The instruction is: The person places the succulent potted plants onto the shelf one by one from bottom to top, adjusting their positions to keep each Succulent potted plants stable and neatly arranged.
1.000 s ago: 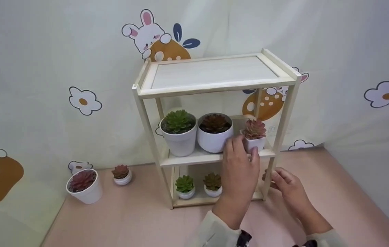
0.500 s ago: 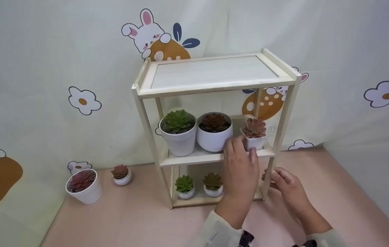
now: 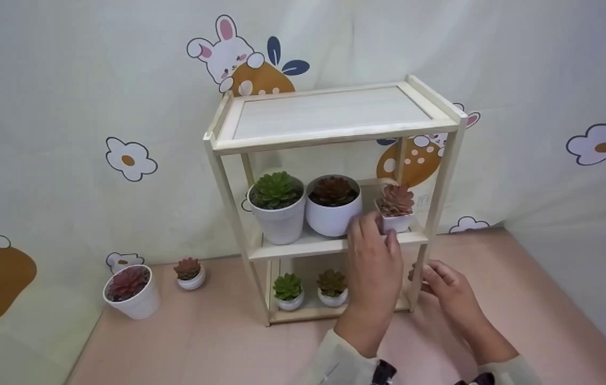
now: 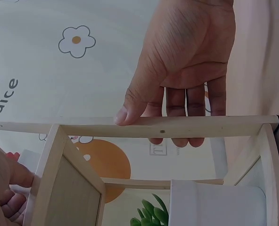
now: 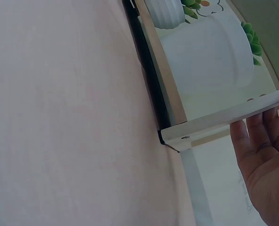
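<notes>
My left hand (image 3: 373,262) reaches to the middle shelf. Its fingers touch the left side of a small square white pot with a pink succulent (image 3: 396,202), and the thumb lies by the shelf's front edge, just below the pot. The left wrist view shows this left hand (image 4: 3,188) at its lower left, thumb tip against the wooden edge. Low on the wooden rack (image 3: 335,136), my right hand (image 3: 450,294) grips the right front post (image 4: 177,126), thumb on one side and fingers wrapped behind. The right wrist view has the right hand (image 5: 266,160) partly cut off.
Left of the square pot stand a brown succulent (image 3: 334,206) and a green one (image 3: 277,208) in larger white pots. Small potted succulents (image 3: 288,291) and a larger white pot (image 5: 205,56) occupy the bottom shelf. Two more, one dark red (image 3: 132,291), one small (image 3: 189,275), stand on the pink tabletop.
The left thumb has slid down and left off the front of the square pot, which shows more fully and sits slightly farther back. The right hand has stayed on the post.
</notes>
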`<action>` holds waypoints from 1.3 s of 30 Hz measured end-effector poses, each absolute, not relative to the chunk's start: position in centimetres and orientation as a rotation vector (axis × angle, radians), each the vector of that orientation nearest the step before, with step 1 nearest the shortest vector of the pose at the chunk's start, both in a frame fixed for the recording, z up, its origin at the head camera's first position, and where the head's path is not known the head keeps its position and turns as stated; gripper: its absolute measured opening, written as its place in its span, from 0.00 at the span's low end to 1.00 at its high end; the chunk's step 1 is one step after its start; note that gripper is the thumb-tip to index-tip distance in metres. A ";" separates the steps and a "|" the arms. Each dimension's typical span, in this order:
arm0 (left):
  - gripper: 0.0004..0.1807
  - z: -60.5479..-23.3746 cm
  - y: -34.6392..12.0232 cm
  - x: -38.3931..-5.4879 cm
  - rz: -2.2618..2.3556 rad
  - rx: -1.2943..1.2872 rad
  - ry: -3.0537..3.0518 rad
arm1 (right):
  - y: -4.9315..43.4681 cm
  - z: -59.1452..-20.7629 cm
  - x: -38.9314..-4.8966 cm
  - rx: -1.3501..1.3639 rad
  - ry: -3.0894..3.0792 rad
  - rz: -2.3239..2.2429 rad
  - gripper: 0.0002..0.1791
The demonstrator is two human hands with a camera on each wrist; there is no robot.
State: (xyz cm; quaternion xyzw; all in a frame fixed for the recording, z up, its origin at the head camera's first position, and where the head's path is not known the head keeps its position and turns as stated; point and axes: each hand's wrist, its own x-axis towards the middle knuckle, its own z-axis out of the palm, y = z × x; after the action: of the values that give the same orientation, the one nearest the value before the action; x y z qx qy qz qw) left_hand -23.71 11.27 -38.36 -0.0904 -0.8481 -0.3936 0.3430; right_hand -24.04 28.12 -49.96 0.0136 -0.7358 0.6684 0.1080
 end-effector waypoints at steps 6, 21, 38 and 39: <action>0.17 -38.2 10.8 -23.4 -1.109 -0.249 -2.196 | 28.0 -49.9 -24.1 0.057 -2.143 1.981 0.16; 0.19 -38.1 7.3 -22.0 -1.131 -0.270 -2.256 | 28.1 -50.1 -24.0 -0.003 -2.179 1.964 0.17; 0.15 -38.2 2.6 -20.3 -1.123 -0.374 -2.107 | 28.2 -50.0 -24.1 0.025 -2.208 1.959 0.20; 0.15 -38.3 2.3 -20.2 -1.128 -0.368 -2.102 | 28.2 -50.0 -24.1 0.029 -2.210 1.956 0.20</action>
State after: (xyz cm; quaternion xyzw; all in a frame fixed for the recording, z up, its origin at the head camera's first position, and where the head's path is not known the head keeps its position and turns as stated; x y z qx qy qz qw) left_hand -20.23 2.34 -38.29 -0.1425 -0.8139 -0.4366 0.3560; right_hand -24.14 28.17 -49.96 0.0097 -0.7454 0.6598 0.0948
